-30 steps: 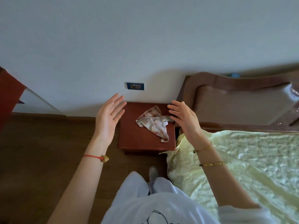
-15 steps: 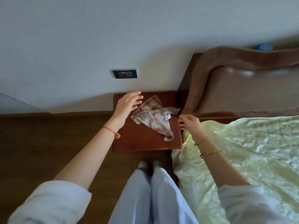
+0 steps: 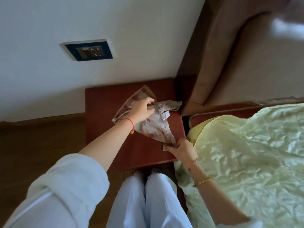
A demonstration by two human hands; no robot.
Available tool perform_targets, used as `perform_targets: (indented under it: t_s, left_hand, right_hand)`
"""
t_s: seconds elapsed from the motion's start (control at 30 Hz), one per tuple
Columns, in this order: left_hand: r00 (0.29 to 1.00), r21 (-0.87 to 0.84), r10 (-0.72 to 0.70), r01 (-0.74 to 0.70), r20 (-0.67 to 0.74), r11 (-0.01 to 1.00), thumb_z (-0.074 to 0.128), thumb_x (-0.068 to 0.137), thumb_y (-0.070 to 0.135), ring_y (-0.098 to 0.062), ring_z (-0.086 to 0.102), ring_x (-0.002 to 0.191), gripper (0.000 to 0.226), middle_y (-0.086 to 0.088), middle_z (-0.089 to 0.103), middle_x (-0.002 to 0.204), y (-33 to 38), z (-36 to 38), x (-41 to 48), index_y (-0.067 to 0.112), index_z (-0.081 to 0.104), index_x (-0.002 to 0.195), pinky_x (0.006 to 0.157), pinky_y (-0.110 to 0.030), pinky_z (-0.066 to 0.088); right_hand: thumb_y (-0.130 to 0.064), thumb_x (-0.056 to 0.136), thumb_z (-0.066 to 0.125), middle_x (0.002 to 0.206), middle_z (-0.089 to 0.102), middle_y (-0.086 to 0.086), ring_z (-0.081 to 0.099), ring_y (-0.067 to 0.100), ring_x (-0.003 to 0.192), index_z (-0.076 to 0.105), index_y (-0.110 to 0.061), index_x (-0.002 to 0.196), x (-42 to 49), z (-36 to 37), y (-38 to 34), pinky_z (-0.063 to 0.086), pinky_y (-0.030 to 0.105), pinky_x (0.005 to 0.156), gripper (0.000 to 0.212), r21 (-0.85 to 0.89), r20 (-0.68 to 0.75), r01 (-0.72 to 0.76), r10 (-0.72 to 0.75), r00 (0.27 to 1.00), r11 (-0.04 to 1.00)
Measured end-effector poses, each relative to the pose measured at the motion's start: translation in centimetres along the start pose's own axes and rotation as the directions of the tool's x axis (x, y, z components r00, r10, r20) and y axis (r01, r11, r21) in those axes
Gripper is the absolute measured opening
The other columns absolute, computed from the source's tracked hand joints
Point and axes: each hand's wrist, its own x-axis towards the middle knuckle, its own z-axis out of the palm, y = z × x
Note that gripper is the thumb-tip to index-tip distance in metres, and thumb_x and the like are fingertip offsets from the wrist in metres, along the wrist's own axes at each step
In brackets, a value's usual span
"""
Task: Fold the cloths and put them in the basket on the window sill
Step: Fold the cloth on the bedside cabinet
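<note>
A crumpled patterned cloth (image 3: 154, 127), pale with pink and brown patches, lies on a red-brown bedside table (image 3: 102, 116). My left hand (image 3: 142, 109) pinches a fold near the cloth's middle, toward its far end. At the table's right front, my right hand (image 3: 181, 148) grips the cloth's near corner. No basket or window sill is in view.
A bed with a shiny pale green cover (image 3: 246, 162) fills the right side, touching the table. Its brown padded headboard (image 3: 238, 60) stands against the white wall, which carries a dark socket plate (image 3: 88, 51). Wooden floor (image 3: 41, 145) lies to the left. My legs (image 3: 148, 203) stand before the table.
Both hands came down from the air onto the cloth and took hold of it, the left at the middle, the right at the near corner. The view moved closer to the table.
</note>
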Motion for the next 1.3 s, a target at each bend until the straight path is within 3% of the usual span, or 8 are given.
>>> perform_targets:
  t_s: [0.13, 0.27, 0.4, 0.53, 0.83, 1.0, 1.17, 1.3]
  left_hand:
    - [1.000, 0.053, -0.002, 0.001, 0.009, 0.999, 0.068, 0.089, 0.027, -0.012, 0.060, 0.086, 0.052, -0.005, 0.066, 0.121, -0.4, 0.9, 1.5, 0.015, 0.052, 0.137, 0.064, -0.018, 0.046]
    - [0.999, 0.063, 0.019, -0.017, -0.027, 0.998, 0.073, 0.084, 0.032, -0.010, 0.057, 0.080, 0.040, 0.003, 0.065, 0.089, 0.1, 0.3, 1.4, 0.016, 0.066, 0.121, 0.062, -0.020, 0.038]
    - [0.992, 0.038, 0.054, -0.050, -0.113, 0.998, 0.074, 0.083, 0.027, -0.011, 0.062, 0.077, 0.021, 0.001, 0.071, 0.084, 0.6, -1.7, -0.2, 0.014, 0.075, 0.099, 0.070, -0.025, 0.044]
    - [0.959, 0.009, 0.067, -0.068, -0.274, 0.998, 0.075, 0.079, 0.028, -0.014, 0.067, 0.080, 0.015, 0.003, 0.074, 0.085, 0.8, -5.1, -2.7, 0.018, 0.078, 0.089, 0.076, -0.029, 0.050]
    - [0.853, -0.066, 0.045, -0.092, -0.521, 0.994, 0.077, 0.083, 0.023, -0.012, 0.064, 0.073, 0.020, -0.002, 0.073, 0.084, 2.4, -14.3, -11.2, 0.010, 0.076, 0.098, 0.073, -0.027, 0.055]
    - [0.818, -0.185, -0.006, -0.123, -0.575, 0.975, 0.069, 0.089, 0.015, -0.011, 0.063, 0.078, 0.013, -0.003, 0.068, 0.091, 5.1, -19.5, -16.2, 0.005, 0.068, 0.099, 0.069, -0.008, 0.048]
    - [0.815, -0.226, -0.023, -0.133, -0.580, 0.965, 0.071, 0.087, 0.016, -0.006, 0.066, 0.079, 0.019, -0.002, 0.070, 0.094, 6.8, -22.9, -21.6, 0.010, 0.067, 0.105, 0.072, -0.015, 0.055]
    - [0.872, -0.216, -0.018, -0.101, -0.490, 0.971, 0.072, 0.087, 0.015, -0.008, 0.068, 0.080, 0.021, -0.002, 0.070, 0.097, 7.7, -24.1, -25.8, 0.008, 0.065, 0.106, 0.060, -0.014, 0.055]
  right_hand:
    - [-0.027, 0.076, 0.072, 0.085, 0.068, 0.009, 0.065, 0.032, 0.088, 0.067, -0.007, 0.087, 0.2, 0.5, -0.3, 0.042, 0.030, 0.064, 0.023, 0.064, -0.068, 0.030, -0.026, 0.997, 0.998]
    - [-0.014, 0.079, 0.069, 0.073, 0.058, -0.005, 0.055, 0.017, 0.070, 0.060, -0.006, 0.089, -0.2, -0.6, -0.9, 0.038, 0.026, 0.057, 0.015, 0.284, -0.182, 0.095, -0.044, 0.982, 0.954]
    - [-0.006, 0.084, 0.063, 0.076, 0.058, -0.009, 0.055, 0.002, 0.071, 0.056, -0.013, 0.090, -1.0, -3.5, -2.2, 0.041, 0.006, 0.059, 0.012, 0.394, -0.308, 0.232, -0.110, 0.945, 0.889]
    - [-0.007, 0.089, 0.060, 0.082, 0.066, -0.003, 0.060, 0.004, 0.075, 0.059, -0.016, 0.092, -2.2, -6.9, -4.5, 0.046, 0.013, 0.067, 0.009, 0.403, -0.397, 0.351, -0.185, 0.899, 0.845]
    - [-0.010, 0.092, 0.062, 0.080, 0.066, -0.013, 0.062, -0.003, 0.072, 0.065, -0.017, 0.092, -7.9, -15.7, -11.5, 0.048, 0.012, 0.069, 0.008, 0.373, -0.460, 0.559, -0.375, 0.805, 0.741]
    - [-0.012, 0.091, 0.063, 0.081, 0.068, -0.007, 0.065, 0.011, 0.076, 0.067, -0.016, 0.093, -10.8, -19.5, -14.6, 0.053, 0.027, 0.072, 0.006, 0.306, -0.439, 0.641, -0.493, 0.751, 0.704]
    - [-0.013, 0.090, 0.064, 0.082, 0.069, -0.003, 0.064, 0.013, 0.078, 0.068, -0.016, 0.092, -13.4, -22.5, -16.4, 0.049, 0.024, 0.073, 0.006, 0.215, -0.404, 0.692, -0.582, 0.706, 0.690]
    - [-0.015, 0.089, 0.066, 0.078, 0.070, 0.001, 0.063, 0.013, 0.073, 0.069, -0.016, 0.092, -15.3, -24.1, -16.2, 0.049, 0.023, 0.071, 0.004, 0.161, -0.320, 0.706, -0.641, 0.698, 0.689]
